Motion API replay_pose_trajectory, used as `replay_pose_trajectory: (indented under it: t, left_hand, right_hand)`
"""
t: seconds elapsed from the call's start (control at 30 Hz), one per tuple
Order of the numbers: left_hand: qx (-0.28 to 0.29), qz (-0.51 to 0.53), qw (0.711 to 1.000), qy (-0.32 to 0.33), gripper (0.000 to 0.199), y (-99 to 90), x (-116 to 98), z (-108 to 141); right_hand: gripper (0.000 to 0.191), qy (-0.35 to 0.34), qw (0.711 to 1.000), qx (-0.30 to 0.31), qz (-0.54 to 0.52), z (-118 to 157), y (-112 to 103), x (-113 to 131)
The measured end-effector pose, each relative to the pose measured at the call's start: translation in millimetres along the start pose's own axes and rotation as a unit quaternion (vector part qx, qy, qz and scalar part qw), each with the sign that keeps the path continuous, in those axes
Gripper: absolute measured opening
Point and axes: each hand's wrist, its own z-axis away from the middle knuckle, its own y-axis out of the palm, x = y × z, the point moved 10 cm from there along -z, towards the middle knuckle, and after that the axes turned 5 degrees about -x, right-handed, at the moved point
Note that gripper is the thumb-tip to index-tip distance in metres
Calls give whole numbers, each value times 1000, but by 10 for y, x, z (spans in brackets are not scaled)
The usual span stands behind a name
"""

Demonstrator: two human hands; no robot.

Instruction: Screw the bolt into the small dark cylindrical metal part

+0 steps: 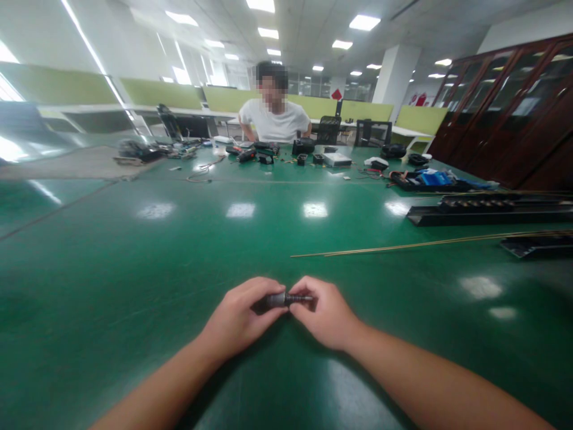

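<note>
Just above the green tabletop (179,251), near the middle of the view, a small dark metal part (276,300) with a thin ribbed shaft lies level between my two hands. My left hand (242,313) is closed round its thick cylindrical end, thumb below and fingers above. The thumb and fingers of my right hand (324,310) pinch the part where the shaft begins, and the shaft's pale tip points right, toward the palm. My fingertips hide some of the part.
Thin brass-coloured rods (380,248) lie to the right, with black metal channels (483,214) behind them. Tools, black housings and a blue-topped pile (434,178) line the far edge. A person in a white shirt (274,122) sits opposite.
</note>
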Motion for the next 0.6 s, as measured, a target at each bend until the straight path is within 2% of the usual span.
replay_pose_trajectory:
  t: [0.6]
  left_hand:
    - [-4, -7, 1000, -2, 20, -18, -1, -12]
  right_hand:
    - [9, 6, 1000, 0, 6, 0, -5, -33]
